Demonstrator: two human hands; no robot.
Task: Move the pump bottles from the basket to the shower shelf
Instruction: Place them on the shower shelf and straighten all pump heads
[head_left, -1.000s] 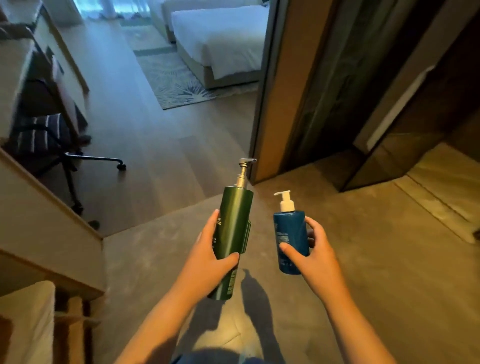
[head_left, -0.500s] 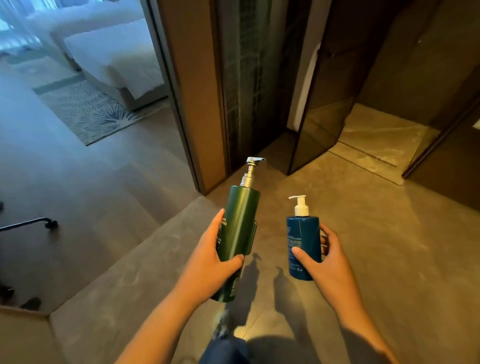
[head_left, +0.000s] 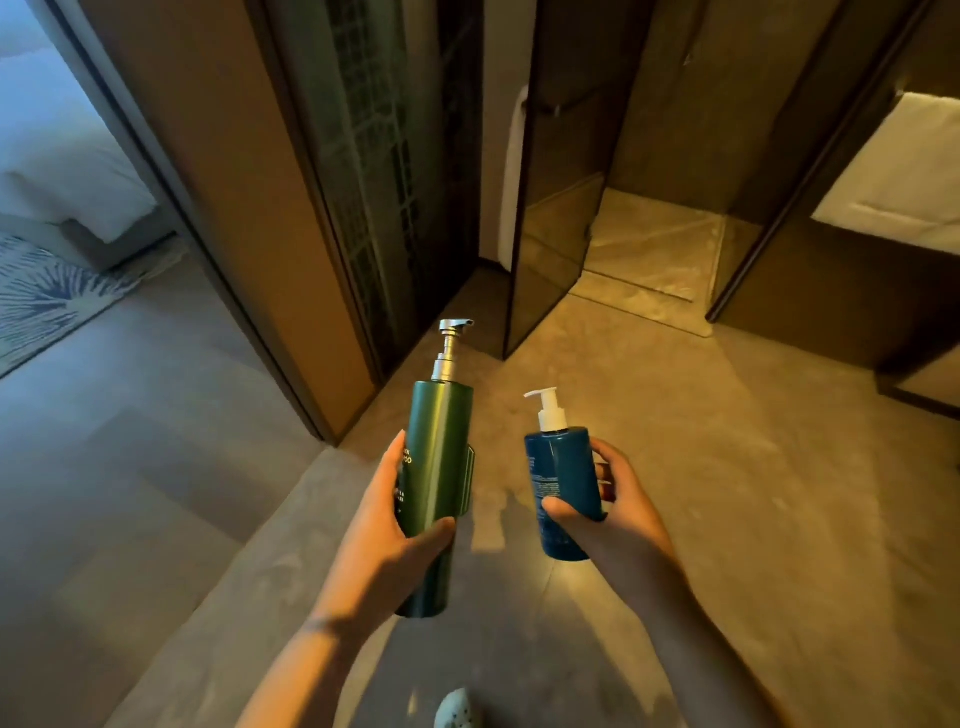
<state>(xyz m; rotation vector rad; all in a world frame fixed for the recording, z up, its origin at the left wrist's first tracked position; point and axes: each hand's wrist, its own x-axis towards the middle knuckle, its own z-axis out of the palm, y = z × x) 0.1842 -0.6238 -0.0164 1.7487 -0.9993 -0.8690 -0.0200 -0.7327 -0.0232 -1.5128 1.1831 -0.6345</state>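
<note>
My left hand grips a tall dark green pump bottle with a silver pump, held upright at centre frame. A shorter blue pump bottle with a white pump is upright in my right hand, a little to the right of the green one. The two bottles are apart, not touching. Neither the basket nor the shower shelf is in view.
A dark glass door stands open ahead, with a tiled shower floor behind it. A wooden partition rises at left, with a bedroom rug beyond. A white towel hangs at right. My shoe shows at the bottom.
The view has swung to the right and moved forward: the bed and chair slid out at left, and the glass door and shower floor came closer. Both bottles stay held as before.
</note>
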